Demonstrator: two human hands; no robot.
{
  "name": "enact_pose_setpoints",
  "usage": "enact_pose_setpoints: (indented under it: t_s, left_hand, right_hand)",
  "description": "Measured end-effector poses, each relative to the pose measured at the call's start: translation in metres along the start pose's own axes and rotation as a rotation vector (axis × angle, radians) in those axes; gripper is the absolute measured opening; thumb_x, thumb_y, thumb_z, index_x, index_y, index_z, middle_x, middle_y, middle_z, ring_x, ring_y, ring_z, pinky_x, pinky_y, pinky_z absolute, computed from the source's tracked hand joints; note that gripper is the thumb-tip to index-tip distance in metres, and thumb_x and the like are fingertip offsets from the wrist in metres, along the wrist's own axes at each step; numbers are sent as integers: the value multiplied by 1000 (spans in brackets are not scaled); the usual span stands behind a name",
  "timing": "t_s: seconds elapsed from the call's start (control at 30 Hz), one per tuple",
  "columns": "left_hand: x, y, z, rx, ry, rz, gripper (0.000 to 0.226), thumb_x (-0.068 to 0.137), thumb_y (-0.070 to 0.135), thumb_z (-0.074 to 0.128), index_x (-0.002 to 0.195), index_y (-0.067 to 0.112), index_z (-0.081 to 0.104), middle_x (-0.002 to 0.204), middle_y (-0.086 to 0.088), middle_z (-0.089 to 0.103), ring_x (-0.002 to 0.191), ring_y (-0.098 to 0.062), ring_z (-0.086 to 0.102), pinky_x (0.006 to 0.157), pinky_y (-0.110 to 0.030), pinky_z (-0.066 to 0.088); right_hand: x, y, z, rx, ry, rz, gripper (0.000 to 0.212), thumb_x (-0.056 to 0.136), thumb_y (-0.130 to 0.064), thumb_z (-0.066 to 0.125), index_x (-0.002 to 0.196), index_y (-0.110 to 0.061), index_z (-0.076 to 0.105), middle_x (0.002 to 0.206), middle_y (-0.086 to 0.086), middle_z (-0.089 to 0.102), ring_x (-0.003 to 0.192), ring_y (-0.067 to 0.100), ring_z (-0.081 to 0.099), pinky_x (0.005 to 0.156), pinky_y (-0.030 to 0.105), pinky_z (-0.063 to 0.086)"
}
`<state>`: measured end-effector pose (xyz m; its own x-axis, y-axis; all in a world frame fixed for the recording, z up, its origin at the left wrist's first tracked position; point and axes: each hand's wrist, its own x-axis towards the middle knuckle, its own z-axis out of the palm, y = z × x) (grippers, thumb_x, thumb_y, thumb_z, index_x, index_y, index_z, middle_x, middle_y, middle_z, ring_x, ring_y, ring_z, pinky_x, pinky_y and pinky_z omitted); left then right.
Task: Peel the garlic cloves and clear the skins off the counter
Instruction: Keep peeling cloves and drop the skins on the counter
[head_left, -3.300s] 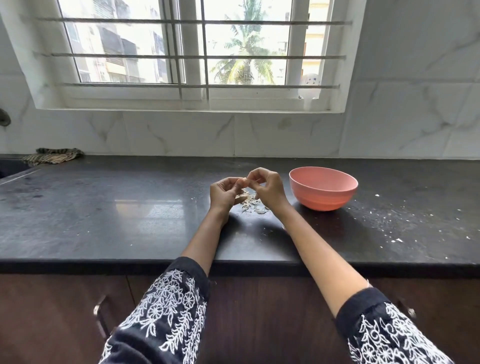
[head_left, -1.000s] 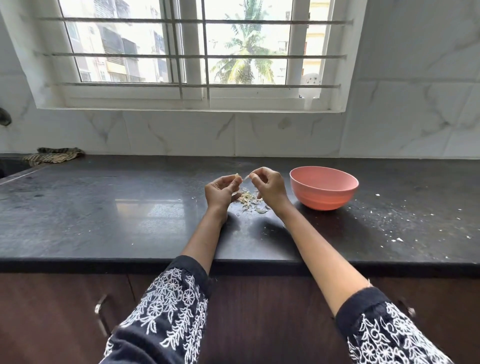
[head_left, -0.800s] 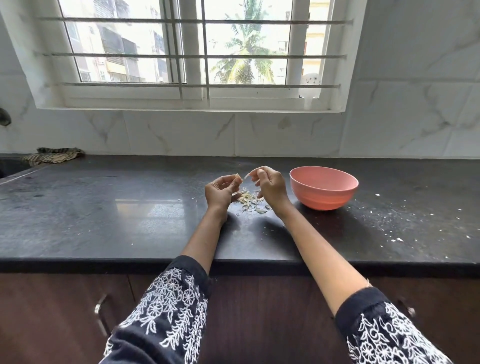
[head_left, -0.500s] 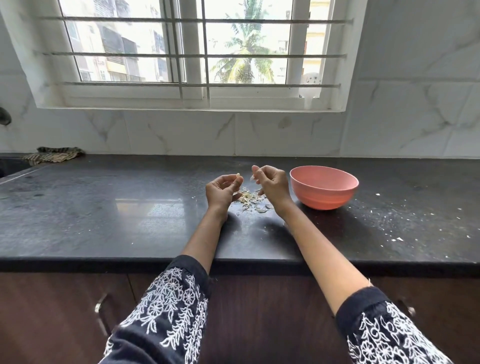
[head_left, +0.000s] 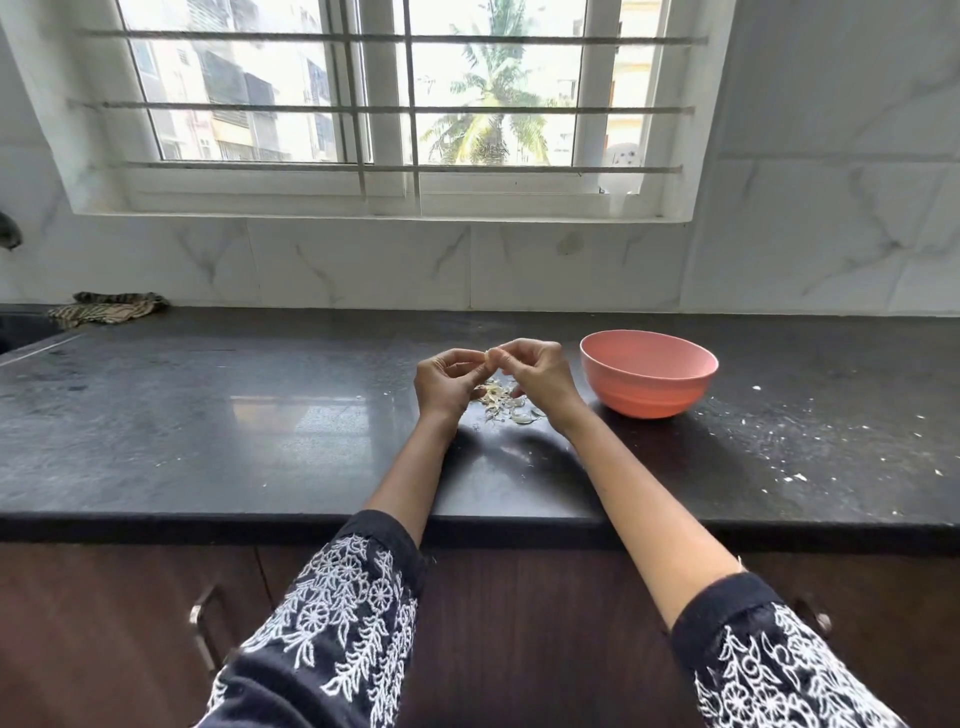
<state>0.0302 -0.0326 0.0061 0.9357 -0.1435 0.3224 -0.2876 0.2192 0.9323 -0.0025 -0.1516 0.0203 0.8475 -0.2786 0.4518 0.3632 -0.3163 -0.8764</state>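
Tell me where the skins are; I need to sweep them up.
The skins lie piled on the counter between the wrists, just left of the bowl.

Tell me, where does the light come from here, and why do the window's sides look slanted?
Head view: daylight enters through the barred window, overexposed so the outside looks washed out; it reflects as a pale glare patch on the dark counter; soft shadows fall toward the camera beneath the left hand and right hand; the wide-angle lens slants the window frame; the garlic clove is too small to look sharp.
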Motion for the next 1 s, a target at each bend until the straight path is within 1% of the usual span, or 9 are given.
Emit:
enact_pose_setpoints:
  t_s: [0.13,0.27,0.37,0.47,0.57,0.7,0.8,0.87,1.0]
  left_hand:
    - [1,-2,-1,99,-18,76,13,73,7,78,70,16,68,56,9,68,55,-5,63,48,-18,48]
    - [2,-3,1,66,-9,55,18,79,-1,70,70,15,68,53,9,65,50,-2,58,47,-18,49]
    - [4,-3,1,34,-3,34,17,83,-1,66,73,13,66,52,9,65,48,-1,58,47,-17,49]
    - [4,-4,2,32,-25,34,7,85,0,64,85,4,68,53,10,65,49,-1,58,47,-17,49]
    - [4,-5,3,70,-23,52,13,86,-2,62,97,0,68,54,11,65,50,-1,59,47,-16,50]
    - [6,-6,2,106,24,74,7,83,1,66,89,2,71,53,11,65,50,-2,59,47,-19,51]
    - [6,-5,1,106,38,73,5,82,3,67,86,4,71,55,9,65,50,-1,59,47,-18,50]
    - [4,-4,2,109,39,79,5,82,2,67,85,3,71,61,3,65,50,-1,59,46,-17,49]
    - [4,-5,2,130,32,89,6,84,1,65,86,3,71,67,-2,66,51,-2,59,47,-17,50]
  right_hand:
    - [0,2,-1,-3,-21,0,2,80,-9,71,81,-8,69,68,1,65,60,11,55,43,17,44]
    - [-1,0,-3,30,1,-9,6,75,-11,76,76,-10,70,69,3,66,59,10,56,44,18,43]
    - [-1,-2,-3,48,4,-9,10,72,-13,79,74,-9,69,68,4,65,59,11,55,43,18,43]
    - [-1,0,-3,60,1,3,10,72,-11,79,73,-10,69,67,3,64,58,10,55,43,17,43]
    - [0,1,-2,66,-4,4,10,74,-9,77,79,-4,70,70,7,65,60,11,55,43,17,42]
    - [-2,-1,-1,85,-68,-8,14,80,-8,71,88,4,70,75,10,66,63,10,55,44,17,43]
    - [-3,-2,0,67,-79,-27,10,82,-6,68,88,2,69,71,4,64,61,9,53,44,17,44]
    - [-3,-2,0,41,-70,-36,8,83,-4,66,88,2,69,68,0,63,59,8,52,43,17,44]
    - [0,1,0,-26,-50,-47,7,85,-1,61,87,0,67,66,-1,60,55,11,51,41,16,44]
